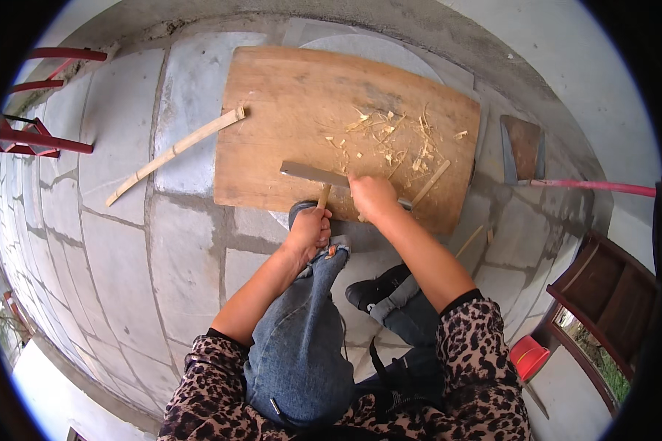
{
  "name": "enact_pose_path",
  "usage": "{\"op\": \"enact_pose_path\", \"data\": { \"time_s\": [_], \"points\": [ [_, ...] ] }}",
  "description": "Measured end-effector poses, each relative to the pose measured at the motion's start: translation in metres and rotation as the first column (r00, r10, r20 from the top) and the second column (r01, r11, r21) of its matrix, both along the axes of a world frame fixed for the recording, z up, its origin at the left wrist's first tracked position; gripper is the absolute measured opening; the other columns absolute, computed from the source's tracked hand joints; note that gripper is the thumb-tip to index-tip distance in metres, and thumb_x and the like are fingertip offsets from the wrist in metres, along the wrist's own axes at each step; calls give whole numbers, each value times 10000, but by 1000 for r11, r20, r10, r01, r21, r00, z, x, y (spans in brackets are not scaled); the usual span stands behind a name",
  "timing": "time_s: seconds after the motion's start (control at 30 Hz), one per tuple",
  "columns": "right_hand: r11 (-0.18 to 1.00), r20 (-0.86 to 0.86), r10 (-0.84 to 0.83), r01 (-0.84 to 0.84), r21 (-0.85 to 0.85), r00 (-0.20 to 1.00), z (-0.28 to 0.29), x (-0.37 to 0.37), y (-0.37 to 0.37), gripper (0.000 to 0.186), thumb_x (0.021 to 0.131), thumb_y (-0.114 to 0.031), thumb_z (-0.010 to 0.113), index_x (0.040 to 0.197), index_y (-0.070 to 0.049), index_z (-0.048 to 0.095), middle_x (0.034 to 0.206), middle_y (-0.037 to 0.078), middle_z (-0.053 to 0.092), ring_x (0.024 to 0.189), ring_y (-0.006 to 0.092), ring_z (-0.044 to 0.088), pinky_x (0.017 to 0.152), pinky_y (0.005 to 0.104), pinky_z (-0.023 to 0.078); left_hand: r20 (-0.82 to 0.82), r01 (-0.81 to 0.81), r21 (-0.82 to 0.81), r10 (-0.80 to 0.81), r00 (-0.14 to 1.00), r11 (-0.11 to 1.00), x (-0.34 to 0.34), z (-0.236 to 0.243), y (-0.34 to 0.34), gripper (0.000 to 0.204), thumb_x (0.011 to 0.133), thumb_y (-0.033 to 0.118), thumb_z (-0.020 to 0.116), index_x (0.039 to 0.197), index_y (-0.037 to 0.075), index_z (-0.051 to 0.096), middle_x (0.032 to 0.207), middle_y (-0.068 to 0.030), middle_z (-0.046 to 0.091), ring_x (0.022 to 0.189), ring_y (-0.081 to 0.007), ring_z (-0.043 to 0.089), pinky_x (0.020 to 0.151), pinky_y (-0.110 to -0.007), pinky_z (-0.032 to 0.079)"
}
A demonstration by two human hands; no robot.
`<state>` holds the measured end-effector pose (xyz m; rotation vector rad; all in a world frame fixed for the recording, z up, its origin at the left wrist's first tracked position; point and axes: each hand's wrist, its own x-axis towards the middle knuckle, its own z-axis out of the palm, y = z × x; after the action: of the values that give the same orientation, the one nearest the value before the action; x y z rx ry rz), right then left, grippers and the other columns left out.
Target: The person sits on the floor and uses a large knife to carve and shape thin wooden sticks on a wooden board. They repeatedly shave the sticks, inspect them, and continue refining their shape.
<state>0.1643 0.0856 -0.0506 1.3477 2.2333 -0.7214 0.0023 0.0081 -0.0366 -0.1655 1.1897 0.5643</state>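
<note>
My left hand (310, 231) is closed around a short bamboo stick (324, 195), whose upper end points at the near edge of the wooden board (287, 95). In my right hand (371, 197) is a knife with a long, straight-edged metal blade (312, 173). The blade reaches left across the board's near part and lies right at the stick's top; whether it touches is hard to see. My right hand covers most of the handle. A split bamboo strip (430, 182) rests on the board beside my right hand, with pale wood shavings (390, 136) scattered beyond it.
A longer bamboo pole (176, 153) lies with one end on the board's left edge. Red metal legs (55, 140) stand far left. At right are a dustpan (524, 149) with a pink handle, a dark wooden chair (607, 301) and a red round container (529, 356). Stone slabs pave the floor.
</note>
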Motion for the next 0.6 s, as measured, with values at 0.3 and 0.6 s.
{"op": "enact_pose_path", "data": {
  "time_s": [0.3,0.6],
  "points": [
    [984,-96,-171,174,24,981,-4,-8,-22,190,853,-111,455,986,-17,553,733,194,662,715,362,671,618,483,533,68,-80,-47,83,994,996,-1,1,2,210,994,259,385,861,108,446,546,47,297,410,-77,225,371,-243,165],
    [978,-110,-201,206,41,973,1,-21,-43,204,839,-125,466,1009,-28,523,726,188,656,693,357,666,595,468,528,161,-137,-93,150,975,986,-1,-5,0,205,985,243,389,827,120,427,534,45,265,411,-86,200,380,-252,156]
  ]
}}
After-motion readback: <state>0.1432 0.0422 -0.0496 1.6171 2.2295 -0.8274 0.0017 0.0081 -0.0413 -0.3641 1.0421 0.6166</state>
